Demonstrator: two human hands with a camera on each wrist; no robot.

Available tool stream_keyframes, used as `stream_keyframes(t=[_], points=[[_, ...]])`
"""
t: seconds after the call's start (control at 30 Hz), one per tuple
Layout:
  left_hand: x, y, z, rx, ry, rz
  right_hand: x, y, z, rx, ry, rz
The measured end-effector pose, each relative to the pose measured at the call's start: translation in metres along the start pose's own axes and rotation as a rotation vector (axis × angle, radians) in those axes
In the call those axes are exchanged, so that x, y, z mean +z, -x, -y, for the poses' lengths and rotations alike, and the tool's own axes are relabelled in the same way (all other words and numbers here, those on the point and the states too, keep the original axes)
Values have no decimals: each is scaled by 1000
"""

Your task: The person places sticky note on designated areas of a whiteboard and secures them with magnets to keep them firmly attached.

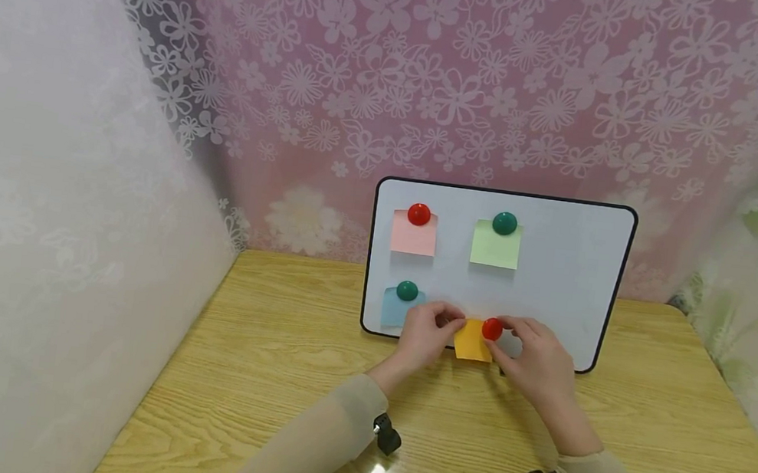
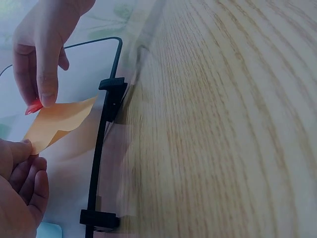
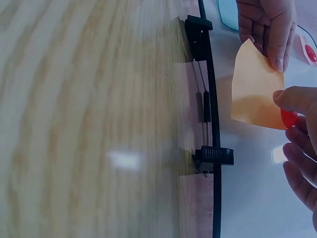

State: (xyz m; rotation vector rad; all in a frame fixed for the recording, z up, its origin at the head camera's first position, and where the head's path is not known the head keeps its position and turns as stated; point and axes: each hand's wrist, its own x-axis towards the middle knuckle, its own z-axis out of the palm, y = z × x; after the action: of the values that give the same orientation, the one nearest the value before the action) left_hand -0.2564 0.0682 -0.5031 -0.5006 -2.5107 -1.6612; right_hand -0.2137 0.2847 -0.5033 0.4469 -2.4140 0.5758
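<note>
An orange sticky note (image 1: 473, 340) lies against the lower middle of a whiteboard (image 1: 569, 279), its bottom part standing off the surface. My left hand (image 1: 425, 335) pinches the note's upper left corner between thumb and finger. At the opposite upper corner, my right hand (image 1: 541, 364) grips a round red magnet (image 1: 492, 328) by its edges, over the note. In the right wrist view the thumb overlaps the orange note (image 3: 255, 91) beside the red magnet (image 3: 289, 118). Whether the magnet touches the board is hidden.
A pink note (image 1: 413, 239) under a red magnet (image 1: 419, 214) and a green note (image 1: 495, 250) under a green magnet (image 1: 504, 223) hang above. Behind my left hand is a blue note (image 1: 394, 309) with a green magnet (image 1: 406, 290). Black clips (image 3: 214, 155) support the board's lower edge on the wooden table (image 1: 284, 350).
</note>
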Motion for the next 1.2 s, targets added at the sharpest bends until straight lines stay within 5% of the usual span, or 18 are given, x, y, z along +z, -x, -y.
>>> stream_keyframes(t=[1.2], points=[[11, -12, -4, 1, 66, -74, 8, -10, 0, 29, 23, -52]])
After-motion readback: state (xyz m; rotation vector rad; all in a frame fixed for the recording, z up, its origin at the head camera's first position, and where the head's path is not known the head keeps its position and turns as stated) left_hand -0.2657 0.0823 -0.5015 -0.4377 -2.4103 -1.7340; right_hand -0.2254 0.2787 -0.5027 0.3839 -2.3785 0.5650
